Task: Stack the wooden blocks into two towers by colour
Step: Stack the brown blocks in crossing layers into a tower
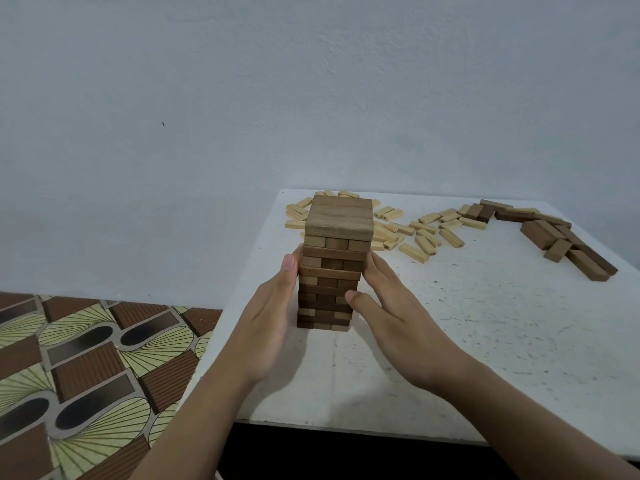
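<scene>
Brown-block tower (pixel 332 271) upright on white table (pixel 485 323). Left grip (pixel 273 320) flat against tower's left side. Right grip (pixel 391 313) flat against tower's right side, thumb on front face. Fingers straight on both: pressing, not clasping. Pale blocks (pixel 426 230) scattered behind tower. Loose brown blocks (pixel 561 237) well right of tower.

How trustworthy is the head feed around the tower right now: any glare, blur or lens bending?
Head view: dim, even light, no glare; head view, a soft shadow lies on the table below the left hand beside the base of the tower; head view, the wide lens makes the tower's top loom larger than its base; head view, the far pale blocks look slightly soft.
</scene>
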